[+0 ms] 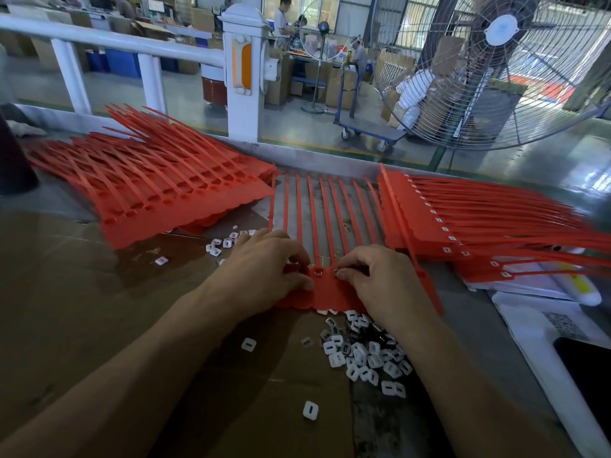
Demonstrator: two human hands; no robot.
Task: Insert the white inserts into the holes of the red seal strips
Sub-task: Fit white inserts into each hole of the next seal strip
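At centre of the tabletop (82,292) lay one red strip set (325,294), its tails fanned away from the person, head band nearest. Left hand (264,262) rested on the band's left end, fingers curled, thumb and fingertips pinching at a hole; whether an insert sat in that grip could not be told. Right hand (380,279) lay on the band's right part, forefinger and thumb pinched on a small insert (338,272) at a hole. Between the hands one hole held a seated white insert (318,272). Loose white inserts (363,355) were heaped on the cardboard just near of the band, under the right wrist; a smaller scatter (224,242) lay beyond the left hand. Unfilled strips (158,190) were piled far left. Filled strips (463,219), white dots showing along their heads, were stacked right, partly over white papers (535,285). A large fan (502,67) stood beyond the tabletop's far edge.
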